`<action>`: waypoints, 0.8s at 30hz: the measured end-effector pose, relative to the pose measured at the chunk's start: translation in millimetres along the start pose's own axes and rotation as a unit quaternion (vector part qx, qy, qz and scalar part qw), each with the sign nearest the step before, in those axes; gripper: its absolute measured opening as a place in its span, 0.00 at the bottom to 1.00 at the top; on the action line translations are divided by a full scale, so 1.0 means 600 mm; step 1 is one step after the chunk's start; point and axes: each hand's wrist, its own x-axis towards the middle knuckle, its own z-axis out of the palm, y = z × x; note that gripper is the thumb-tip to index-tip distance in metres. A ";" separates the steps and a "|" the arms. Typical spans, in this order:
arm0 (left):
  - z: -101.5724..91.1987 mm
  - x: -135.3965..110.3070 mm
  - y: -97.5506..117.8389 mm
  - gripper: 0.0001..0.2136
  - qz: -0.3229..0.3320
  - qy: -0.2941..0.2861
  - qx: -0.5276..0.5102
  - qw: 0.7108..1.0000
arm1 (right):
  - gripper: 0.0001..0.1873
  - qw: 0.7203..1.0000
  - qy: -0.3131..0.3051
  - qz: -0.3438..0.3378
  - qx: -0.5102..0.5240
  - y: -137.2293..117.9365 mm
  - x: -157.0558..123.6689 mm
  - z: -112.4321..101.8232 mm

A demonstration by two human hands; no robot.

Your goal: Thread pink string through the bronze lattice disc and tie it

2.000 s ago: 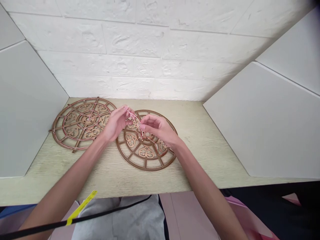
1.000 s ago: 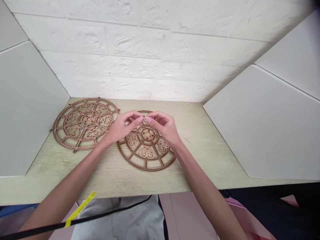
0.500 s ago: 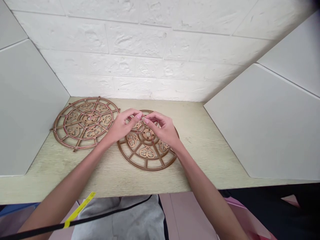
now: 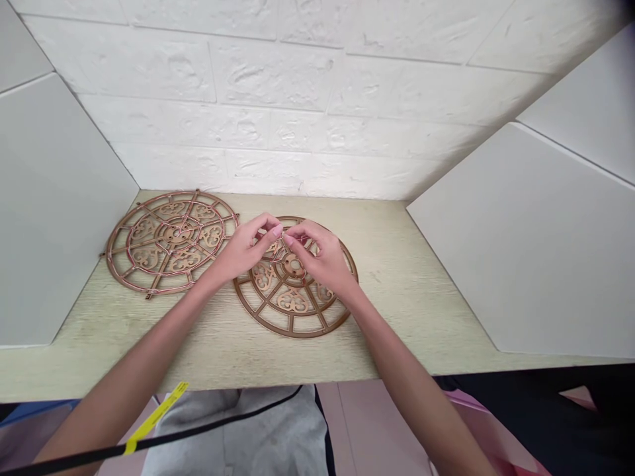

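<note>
A round bronze openwork frame [image 4: 292,303] with scroll ornaments lies flat on the table, under both hands. Above its far part, my left hand [image 4: 251,248] is closed in a pinch, thumb against fingertips. My right hand [image 4: 320,254] pinches right beside it, the fingertips of the two hands almost meeting. Thin wire [image 4: 278,254] with small light bits hangs near the fingertips over the frame. What exactly sits between the fingers is too small to make out. At the left lies a second round frame [image 4: 149,289], with reddish wire running along its rings.
The pale wooden table [image 4: 411,297] backs onto a white brick-patterned wall [image 4: 272,125]. Grey-white panels stand at the left [image 4: 54,218] and right [image 4: 536,251]. A black cord [image 4: 213,423] with a yellow tag [image 4: 159,413] crosses below the table's front edge.
Both hands stay nearly in place, still pinching above the frame. The camera view has shifted very slightly.
</note>
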 end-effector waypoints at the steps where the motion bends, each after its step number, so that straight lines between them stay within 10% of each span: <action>1: -0.001 0.000 0.001 0.17 0.002 -0.006 0.007 1.000 | 0.10 1.000 -0.001 -0.004 -0.004 0.001 0.000 0.000; 24: -0.004 -0.001 0.006 0.17 0.033 -0.003 0.026 0.999 | 0.09 0.995 -0.033 0.065 0.065 -0.002 0.002 -0.008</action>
